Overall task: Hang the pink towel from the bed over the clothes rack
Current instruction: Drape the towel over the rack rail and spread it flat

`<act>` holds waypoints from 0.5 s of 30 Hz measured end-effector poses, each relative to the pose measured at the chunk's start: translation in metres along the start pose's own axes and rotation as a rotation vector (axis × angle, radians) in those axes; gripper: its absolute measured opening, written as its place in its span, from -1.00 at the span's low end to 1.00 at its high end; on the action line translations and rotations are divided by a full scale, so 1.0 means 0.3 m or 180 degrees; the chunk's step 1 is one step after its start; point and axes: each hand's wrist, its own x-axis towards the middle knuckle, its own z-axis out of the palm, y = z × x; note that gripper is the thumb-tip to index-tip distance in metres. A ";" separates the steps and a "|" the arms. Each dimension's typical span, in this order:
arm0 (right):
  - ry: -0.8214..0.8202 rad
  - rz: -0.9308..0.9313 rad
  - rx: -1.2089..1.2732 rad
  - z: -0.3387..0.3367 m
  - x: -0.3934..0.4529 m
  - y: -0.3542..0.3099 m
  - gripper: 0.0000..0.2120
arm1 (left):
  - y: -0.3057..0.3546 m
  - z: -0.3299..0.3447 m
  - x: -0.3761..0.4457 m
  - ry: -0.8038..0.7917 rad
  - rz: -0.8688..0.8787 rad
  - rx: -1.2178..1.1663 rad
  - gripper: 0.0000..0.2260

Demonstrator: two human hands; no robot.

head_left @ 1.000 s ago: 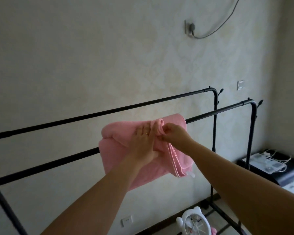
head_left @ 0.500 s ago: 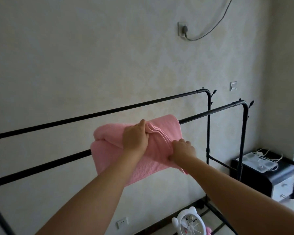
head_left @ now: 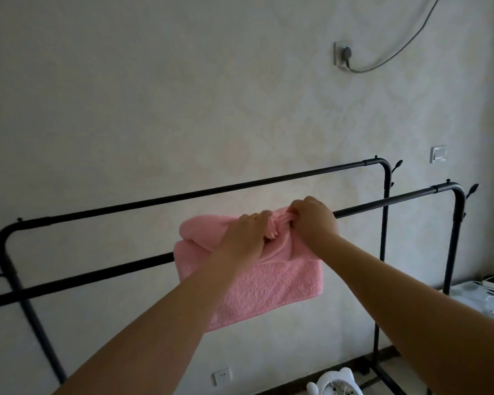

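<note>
Pink towel (head_left: 257, 283) lay draped over the near bar of the clothes rack (head_left: 97, 276), a thick folded panel hanging down below my wrists and toward me, a shorter lump of cloth bunched on the far side of the bar, left of my left hand (head_left: 247, 233).

Handling, as I judged it: soft terry, light, no stiffness at all — it would sag wherever it was not supported and slide off the smooth metal if the two sides hung uneven. Best place to take hold was the top fold right at the bar, where the layers stacked up.

Grip: both hands were closed. Left hand was curled down over the top fold, fingers wrapped onto the cloth. Right hand (head_left: 311, 220) sat just beside it, knuckles nearly touching, fist tight around a twisted rope of towel gathered between the two hands. Nothing else was held; whether my palms also pressed the bar beneath I could not tell — the cloth hid it.

The far bar ran behind my knuckles, bare
</note>
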 end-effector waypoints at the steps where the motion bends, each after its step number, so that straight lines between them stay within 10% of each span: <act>1: -0.0006 -0.0047 0.0021 0.000 0.006 -0.005 -0.83 | 0.010 0.002 -0.008 -0.0057 -0.0064 -0.0159 -0.48; 8: -0.0330 -0.0406 0.0029 -0.023 0.004 -0.024 -0.83 | 0.070 0.065 -0.030 -0.0041 -0.0597 0.0171 -0.21; 15: -0.0594 -0.0264 -0.0195 -0.034 -0.029 0.060 -0.77 | 0.094 0.066 0.029 0.0269 -0.0514 0.0137 -0.73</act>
